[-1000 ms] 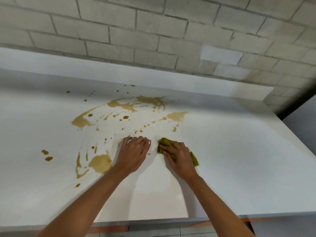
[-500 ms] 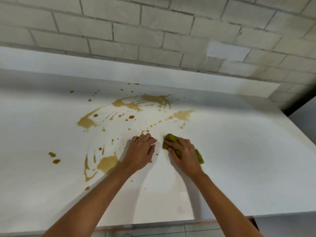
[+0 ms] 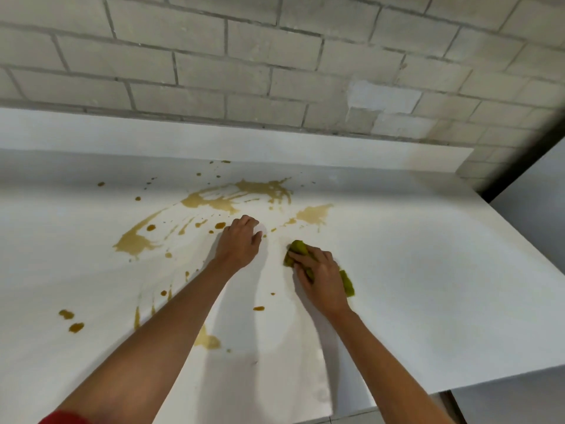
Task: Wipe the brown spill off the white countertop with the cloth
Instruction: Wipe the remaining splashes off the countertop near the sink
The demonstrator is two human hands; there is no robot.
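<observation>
Mid-wipe: my right grip clutches the cloth on the tabletop, near the spill. Left grip rests empty, fingers loose. Next should be a firm push forward.

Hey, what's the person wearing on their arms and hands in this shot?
Both forearms are bare. Neither the left hand nor the right hand has a glove, ring or watch showing. A red sleeve shows at the bottom left corner, on the left arm.
</observation>
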